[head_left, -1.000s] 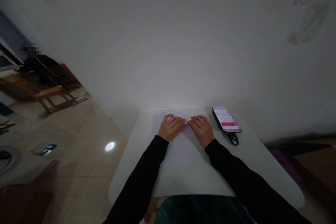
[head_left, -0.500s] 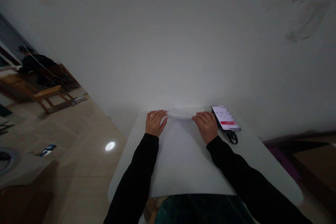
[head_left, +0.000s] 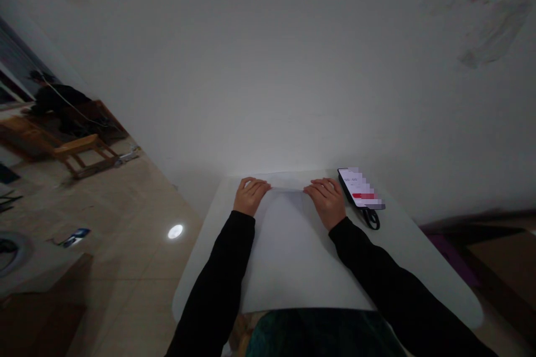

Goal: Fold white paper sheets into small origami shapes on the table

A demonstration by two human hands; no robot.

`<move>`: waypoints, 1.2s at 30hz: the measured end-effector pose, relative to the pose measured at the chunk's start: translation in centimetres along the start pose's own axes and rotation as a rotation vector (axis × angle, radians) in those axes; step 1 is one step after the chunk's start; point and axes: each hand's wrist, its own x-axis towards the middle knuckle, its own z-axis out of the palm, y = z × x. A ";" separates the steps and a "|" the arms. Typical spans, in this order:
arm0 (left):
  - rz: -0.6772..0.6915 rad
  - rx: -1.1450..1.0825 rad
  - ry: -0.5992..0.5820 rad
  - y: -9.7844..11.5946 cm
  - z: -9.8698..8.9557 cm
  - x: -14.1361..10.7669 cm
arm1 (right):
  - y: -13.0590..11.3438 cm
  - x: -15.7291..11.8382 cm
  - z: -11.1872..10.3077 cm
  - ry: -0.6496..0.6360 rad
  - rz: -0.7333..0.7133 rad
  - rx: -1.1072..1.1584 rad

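A sheet of white paper (head_left: 285,223) lies on the white table (head_left: 330,284), its far part lifted or folded into a narrow edge between my hands. My left hand (head_left: 251,196) pinches that edge at its left end, fingers pressed together. At the right end my right hand (head_left: 325,201) pinches the same edge between thumb and fingers. Paper and tabletop are nearly the same white, so the sheet's outline is faint.
A phone (head_left: 360,188) with a lit screen rests right of my right hand, a black looped cord (head_left: 371,218) beside it. The wall (head_left: 276,78) rises behind the table. At far left, a person in dark clothes (head_left: 62,100) sits near a wooden chair (head_left: 79,146).
My left hand has moved slightly right and closed its thumb onto the paper's edge. My right hand has shifted a little left, bringing the two hands closer.
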 end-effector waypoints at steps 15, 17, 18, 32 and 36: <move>0.163 -0.098 -0.234 4.9 2.3 2.1 | -0.9 -0.6 0.6 -0.022 -0.059 0.055; 0.167 -0.080 -0.234 4.5 2.4 1.9 | -0.8 -0.5 0.5 -0.024 -0.069 0.059; 0.161 -0.066 -0.226 4.0 2.2 1.7 | -0.6 -0.5 0.5 -0.024 -0.069 0.057; 0.081 -0.010 -0.231 3.3 1.8 1.2 | -1.9 0.1 0.2 -0.017 0.009 0.095; 0.120 -0.020 -0.274 4.4 2.1 1.6 | -2.6 -0.1 0.7 -0.037 0.022 0.140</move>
